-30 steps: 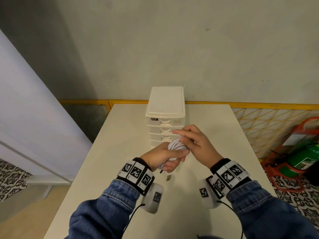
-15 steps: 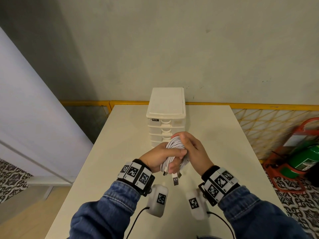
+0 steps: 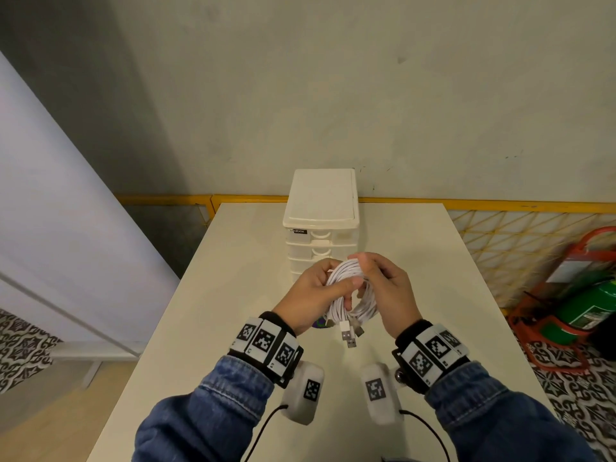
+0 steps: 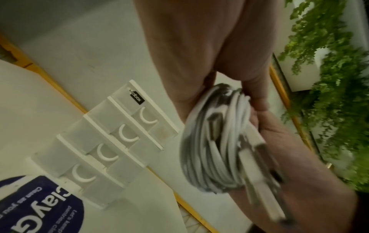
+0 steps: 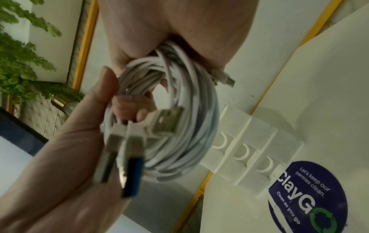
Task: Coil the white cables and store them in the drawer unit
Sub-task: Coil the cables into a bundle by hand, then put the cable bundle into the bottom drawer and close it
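A coil of white cables (image 3: 346, 296) hangs between my two hands above the middle of the table, just in front of the white drawer unit (image 3: 321, 221). My left hand (image 3: 336, 288) grips the coil's left side, thumb across the strands. My right hand (image 3: 375, 278) grips its right side. Several USB plugs (image 3: 348, 336) dangle from the bottom of the coil. The right wrist view shows the coil (image 5: 179, 126) with its plugs (image 5: 165, 121) close up. In the left wrist view the coil (image 4: 215, 141) hangs beside the drawer unit (image 4: 111, 138), whose drawers are all shut.
A round blue sticker (image 5: 307, 197) lies on the cream table (image 3: 233, 295) under my hands. A yellow railing (image 3: 500, 205) runs behind the table. A green extinguisher in a red stand (image 3: 593, 305) sits on the floor at the right.
My right hand, earlier stretched over the coil, has closed on its right side. Both hands have drawn the coil slightly toward me, and the plugs now hang below it.
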A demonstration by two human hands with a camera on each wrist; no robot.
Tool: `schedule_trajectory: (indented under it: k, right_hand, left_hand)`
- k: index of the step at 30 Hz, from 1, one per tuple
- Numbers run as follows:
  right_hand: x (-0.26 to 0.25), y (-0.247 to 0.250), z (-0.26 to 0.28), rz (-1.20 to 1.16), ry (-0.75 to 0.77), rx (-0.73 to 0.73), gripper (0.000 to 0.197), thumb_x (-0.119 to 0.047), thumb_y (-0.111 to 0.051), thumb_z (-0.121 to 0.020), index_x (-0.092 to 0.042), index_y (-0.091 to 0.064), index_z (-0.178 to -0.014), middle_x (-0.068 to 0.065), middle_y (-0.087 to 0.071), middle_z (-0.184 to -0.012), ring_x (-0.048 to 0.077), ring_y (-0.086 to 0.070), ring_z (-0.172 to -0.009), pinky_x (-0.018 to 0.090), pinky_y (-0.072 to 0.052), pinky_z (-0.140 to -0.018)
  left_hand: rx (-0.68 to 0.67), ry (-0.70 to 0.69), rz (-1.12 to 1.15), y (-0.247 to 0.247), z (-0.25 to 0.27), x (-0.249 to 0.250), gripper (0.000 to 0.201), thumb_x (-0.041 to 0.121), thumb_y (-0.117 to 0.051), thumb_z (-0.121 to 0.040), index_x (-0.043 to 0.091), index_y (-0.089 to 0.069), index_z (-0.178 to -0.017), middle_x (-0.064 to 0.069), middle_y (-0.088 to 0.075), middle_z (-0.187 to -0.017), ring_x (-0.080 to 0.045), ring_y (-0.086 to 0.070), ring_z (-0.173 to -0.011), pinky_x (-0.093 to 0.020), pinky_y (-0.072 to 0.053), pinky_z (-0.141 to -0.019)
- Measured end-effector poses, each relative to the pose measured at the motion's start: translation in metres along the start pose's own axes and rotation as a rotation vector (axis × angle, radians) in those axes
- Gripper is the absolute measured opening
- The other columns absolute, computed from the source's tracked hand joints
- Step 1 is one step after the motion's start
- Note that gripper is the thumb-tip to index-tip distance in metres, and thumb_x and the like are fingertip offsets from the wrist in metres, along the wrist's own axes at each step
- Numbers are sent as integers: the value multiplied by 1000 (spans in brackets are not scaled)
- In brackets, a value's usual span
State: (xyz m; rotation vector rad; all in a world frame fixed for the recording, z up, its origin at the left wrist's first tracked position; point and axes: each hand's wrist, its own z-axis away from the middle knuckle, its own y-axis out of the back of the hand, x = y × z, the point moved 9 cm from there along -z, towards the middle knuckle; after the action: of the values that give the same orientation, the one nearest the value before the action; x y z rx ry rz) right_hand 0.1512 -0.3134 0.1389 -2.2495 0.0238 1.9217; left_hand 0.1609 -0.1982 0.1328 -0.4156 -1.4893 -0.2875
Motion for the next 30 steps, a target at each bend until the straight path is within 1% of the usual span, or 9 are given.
schedule_trajectory:
  k: [5, 8, 10, 12, 14, 17, 20, 25, 30]
  right_hand:
    - [-3, -8, 0, -39, -12, -35, 36, -44, -51, -82, -22, -66, -107, 10, -70, -105, 24, -65, -100, 38, -53, -87]
    - [0, -14, -2, -29, -31, -11, 38, -48, -53, -82, -23, -66, -107, 6, -70, -107, 20, -65, -101, 35, -51, -89]
    - [3, -14, -1, -6, -28, 27, 29, -39, -52, -88, -20, -66, -105, 2, -71, -101, 13, -67, -93, 28, -52, -83]
    - [6, -11, 0, 45, -6, 72, 18, -30, -52, -91, -21, -66, -99, -5, -68, -85, 2, -62, -72, 20, -48, -68]
    - [10, -10, 0, 119, 19, 98, 14, -28, -52, -92, -24, -65, -98, -9, -64, -79, -3, -55, -60, 18, -43, -61]
    - [17, -18, 3, 143, 32, 93, 15, -28, -50, -93, -23, -63, -100, -7, -68, -91, -2, -60, -69, 15, -46, -63]
    - [19, -38, 6, 185, 40, 24, 19, -32, -49, -92, -26, -62, -105, -7, -69, -101, 3, -64, -91, 17, -51, -78]
    - [28, -52, 4, 208, -12, -43, 18, -33, -46, -94, -31, -61, -103, -4, -70, -98, 1, -66, -86, 16, -52, -75]
    - [39, -66, -2, 183, -77, -57, 33, -48, -44, -91, -27, -60, -110, 0, -69, -106, 14, -65, -99, 45, -50, -94]
  left_hand:
    - [177, -110, 38, 12, 3, 10, 17, 15, -59, -90, 1, -55, -99, -2, -57, -59, -11, -54, -48, -22, -49, -52]
    - [244, -135, 81, 18, 6, 6, 16, 16, -57, -91, 2, -55, -98, -2, -57, -57, -13, -55, -50, -22, -49, -54]
    - [260, -122, 81, 20, 7, 1, 17, 20, -57, -90, 5, -57, -98, -6, -57, -60, -16, -56, -53, -24, -50, -55]
    - [262, -80, 23, 22, 4, -6, 23, 30, -57, -91, 9, -61, -102, -17, -62, -74, -25, -62, -66, -34, -56, -65]
    - [245, -27, -84, 22, 1, -12, 38, 43, -53, -87, 13, -62, -109, -20, -68, -97, -32, -66, -89, -47, -54, -85]
    - [311, 12, -100, 25, 1, -16, 43, 48, -48, -88, 16, -60, -115, -9, -69, -107, -24, -66, -99, -49, -50, -92]
    - [482, -9, 32, 40, 8, -16, 32, 43, -56, -90, 17, -66, -105, -8, -72, -99, -20, -69, -92, -39, -56, -85]
    - [546, -9, 210, 56, 14, -19, 27, 29, -71, -81, 7, -71, -97, -17, -72, -87, -25, -70, -74, -31, -57, -64]
    - [548, -20, 239, 70, 11, -18, 22, 18, -69, -84, 0, -70, -97, -18, -71, -83, -19, -68, -67, -24, -54, -58]
